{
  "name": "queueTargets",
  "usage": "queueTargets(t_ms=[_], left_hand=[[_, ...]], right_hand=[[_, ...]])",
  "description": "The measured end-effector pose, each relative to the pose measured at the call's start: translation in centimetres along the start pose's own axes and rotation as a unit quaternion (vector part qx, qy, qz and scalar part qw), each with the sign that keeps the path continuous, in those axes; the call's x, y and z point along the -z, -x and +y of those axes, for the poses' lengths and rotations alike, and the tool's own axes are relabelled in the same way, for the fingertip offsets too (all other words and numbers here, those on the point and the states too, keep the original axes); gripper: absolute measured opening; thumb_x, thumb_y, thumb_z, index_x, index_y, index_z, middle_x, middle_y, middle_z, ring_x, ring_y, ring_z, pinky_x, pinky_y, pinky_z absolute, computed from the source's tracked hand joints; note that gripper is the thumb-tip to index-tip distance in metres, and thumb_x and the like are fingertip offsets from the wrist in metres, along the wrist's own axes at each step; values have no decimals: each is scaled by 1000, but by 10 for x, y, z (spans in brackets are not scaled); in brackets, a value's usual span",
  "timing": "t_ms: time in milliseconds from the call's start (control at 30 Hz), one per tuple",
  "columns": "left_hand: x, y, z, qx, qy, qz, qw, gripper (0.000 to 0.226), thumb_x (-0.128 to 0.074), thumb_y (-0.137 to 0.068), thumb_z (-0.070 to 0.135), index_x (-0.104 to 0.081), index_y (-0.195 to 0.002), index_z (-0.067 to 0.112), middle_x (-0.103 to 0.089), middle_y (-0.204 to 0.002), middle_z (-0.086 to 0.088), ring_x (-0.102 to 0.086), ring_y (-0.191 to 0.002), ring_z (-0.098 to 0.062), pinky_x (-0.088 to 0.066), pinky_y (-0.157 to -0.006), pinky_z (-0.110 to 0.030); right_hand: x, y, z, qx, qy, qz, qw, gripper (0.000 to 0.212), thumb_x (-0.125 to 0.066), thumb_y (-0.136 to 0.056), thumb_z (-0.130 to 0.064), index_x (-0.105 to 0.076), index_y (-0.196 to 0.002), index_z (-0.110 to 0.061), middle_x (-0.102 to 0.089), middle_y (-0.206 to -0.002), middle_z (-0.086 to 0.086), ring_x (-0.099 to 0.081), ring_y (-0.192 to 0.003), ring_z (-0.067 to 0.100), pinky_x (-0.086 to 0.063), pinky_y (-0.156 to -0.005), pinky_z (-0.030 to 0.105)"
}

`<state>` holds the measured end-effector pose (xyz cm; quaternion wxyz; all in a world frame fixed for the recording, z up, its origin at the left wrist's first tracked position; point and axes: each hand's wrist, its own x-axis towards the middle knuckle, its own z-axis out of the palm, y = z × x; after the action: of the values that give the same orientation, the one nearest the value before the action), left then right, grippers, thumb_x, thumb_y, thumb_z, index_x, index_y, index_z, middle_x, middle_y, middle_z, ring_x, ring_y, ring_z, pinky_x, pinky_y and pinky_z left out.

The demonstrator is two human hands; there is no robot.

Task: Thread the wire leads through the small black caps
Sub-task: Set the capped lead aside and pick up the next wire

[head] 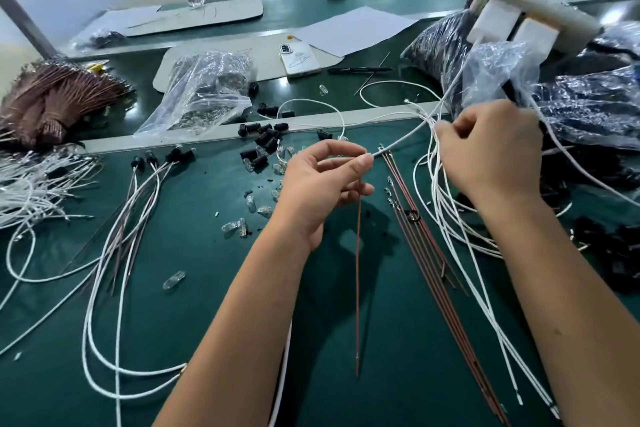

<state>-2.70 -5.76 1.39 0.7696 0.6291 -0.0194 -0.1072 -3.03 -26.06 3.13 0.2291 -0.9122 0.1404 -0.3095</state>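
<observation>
Your dark green tabletop (194, 340) is spread with parts sorted by kind, probably so each stays within reach: long white wire leads (446, 218) fan out at your right, thin reddish-brown leads (420, 246) lie straight between your forearms, and small black plastic caps (266, 140) sit loose near the far rail. Your right hand (491, 152) curls around the gathered white leads. Your left hand (322, 184) pinches one white lead's end, a red lead hanging below it.

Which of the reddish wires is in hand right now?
The single red wire hanging straight down from the left hand; the other reddish wires lie flat on the mat to its right, untouched.
</observation>
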Motion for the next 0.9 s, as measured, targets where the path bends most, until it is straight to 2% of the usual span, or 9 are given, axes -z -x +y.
queueTargets(t_ms=[100,200,267,333,400,467,600,700,900], left_hand=[[-1,2,2,17,0,-53,998,14,-77,-84,12,-72,-97,13,-74,-85,-4,-66,-58,-15,-52,-56,-19],[0,5,3,50,6,-175,983,23,-77,-78,14,-73,-100,12,-72,-87,-6,-62,-56,-13,-50,-54,-16],[1,8,4,55,-23,-244,968,16,-74,-84,8,-72,-99,10,-71,-86,-8,-61,-55,-13,-50,-53,-16],[2,9,3,52,-42,-265,962,11,-70,-88,4,-71,-98,7,-71,-84,-8,-61,-54,-12,-49,-52,-15],[3,8,4,56,-32,-249,966,10,-71,-87,5,-71,-96,6,-70,-82,-7,-59,-53,-11,-47,-51,-14],[9,4,6,58,7,-207,977,14,-73,-81,9,-73,-95,6,-68,-80,-6,-56,-53,-9,-48,-52,-13],[31,-5,14,39,111,-95,988,23,-67,-78,13,-72,-97,2,-66,-75,-5,-49,-53,-5,-45,-53,-11],[48,-8,19,38,151,-70,985,23,-63,-80,14,-69,-98,1,-62,-77,-5,-45,-51,-4,-42,-51,-11],[55,-4,22,50,162,-119,978,23,-58,-83,14,-78,-88,3,-61,-77,-5,-43,-49,-1,-41,-50,-11]], right_hand=[[-4,7,-17,35,-254,3,967,32,-64,-99,-34,-64,-71,-17,-54,-54,-10,-50,-47,8,-39,-54,24],[-9,21,-35,16,-578,-117,807,27,-59,-106,-28,-55,-82,-16,-52,-54,-1,-44,-39,17,-33,-40,22],[-11,25,-40,-7,-650,-157,744,21,-59,-106,-21,-52,-88,-13,-55,-61,8,-48,-41,20,-35,-40,20],[-14,24,-40,-38,-670,-163,724,19,-59,-105,-18,-52,-89,-11,-56,-67,13,-54,-45,21,-38,-42,21],[-15,21,-35,-55,-653,-170,736,17,-59,-105,-22,-55,-95,-9,-60,-72,10,-59,-54,20,-40,-43,23],[-15,17,-27,-42,-576,-222,786,30,-57,-104,-38,-62,-102,-9,-66,-76,7,-59,-57,17,-39,-42,23],[-13,11,-11,126,-328,-349,869,36,-62,-98,-50,-79,-88,-19,-71,-70,-2,-54,-53,8,-40,-49,17],[-18,14,-12,231,-183,-310,904,14,-80,-88,-38,-81,-88,-24,-70,-69,-13,-61,-61,3,-47,-63,23],[-26,25,-19,215,-184,-193,940,44,-88,-77,-43,-60,-103,-22,-59,-68,-8,-55,-61,10,-48,-62,30]])
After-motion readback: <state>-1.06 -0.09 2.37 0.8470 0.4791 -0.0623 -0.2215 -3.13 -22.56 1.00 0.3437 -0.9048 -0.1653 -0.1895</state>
